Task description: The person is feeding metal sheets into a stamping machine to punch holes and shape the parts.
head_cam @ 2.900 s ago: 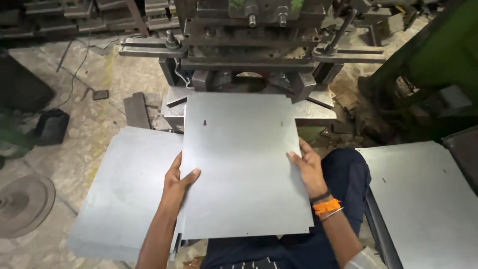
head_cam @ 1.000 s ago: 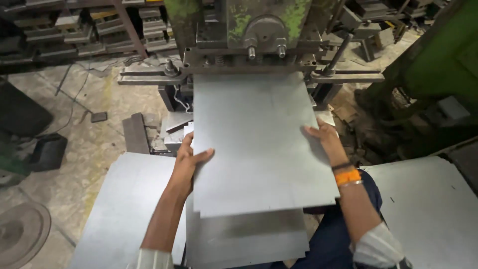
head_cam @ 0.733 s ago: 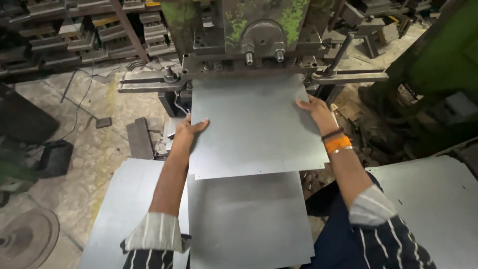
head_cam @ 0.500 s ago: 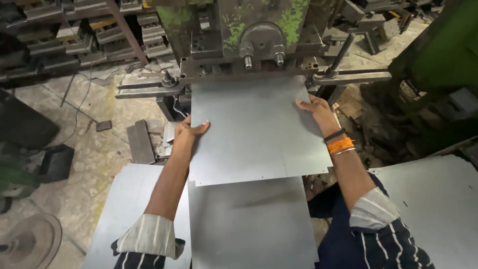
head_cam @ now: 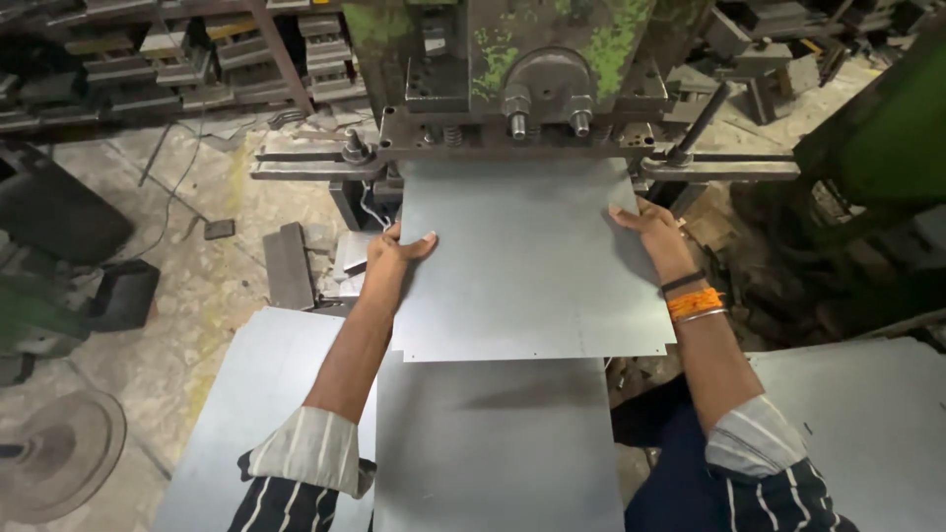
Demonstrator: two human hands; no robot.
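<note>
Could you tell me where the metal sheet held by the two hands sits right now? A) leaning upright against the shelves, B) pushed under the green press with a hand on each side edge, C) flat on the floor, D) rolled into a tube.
B: the metal sheet lies flat with its far edge under the green press, the left hand on its left edge and the right hand on its right.

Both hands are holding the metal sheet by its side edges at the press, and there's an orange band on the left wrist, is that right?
Not quite: the head view shows the orange band on the right wrist. Both the left hand and right hand do hold the metal sheet at the press.
</note>
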